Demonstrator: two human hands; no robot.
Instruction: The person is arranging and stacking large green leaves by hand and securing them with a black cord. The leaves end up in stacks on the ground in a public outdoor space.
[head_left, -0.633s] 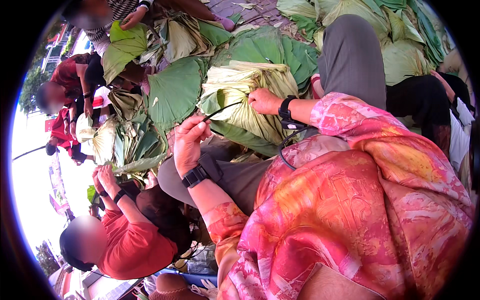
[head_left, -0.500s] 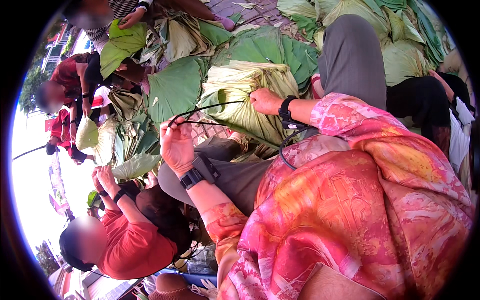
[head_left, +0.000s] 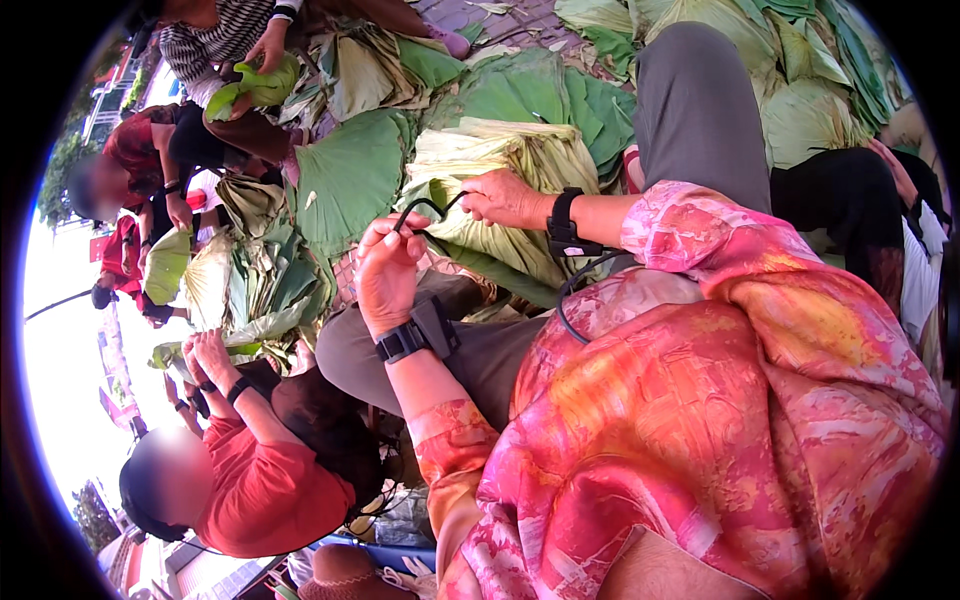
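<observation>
A thin black cord [head_left: 428, 204] runs in a short bent loop between my two hands. My left hand [head_left: 388, 268] pinches one part of it, fingers curled and raised above my knee. My right hand [head_left: 508, 198] grips the other part, its fingertips in front of a stack of folded pale leaves [head_left: 480, 150]. These leaves look like dried lotus leaves, yellow-green and pleated. Both hands are close together over the near side of the stack. Whether the cord passes around the stack cannot be seen.
Large green leaves [head_left: 350, 180] spread beside the stack, with more leaf piles [head_left: 810, 125] at the far right. On the left, a person in red [head_left: 275, 490] sits close by, and other people handle leaves [head_left: 255, 85]. My grey-trousered knee [head_left: 700, 110] rises at the right.
My hands have drawn closer together: the left moved right, the right moved left. The stretch of cord between them is shorter and now bent. At upper left, another person's leaf has been folded up.
</observation>
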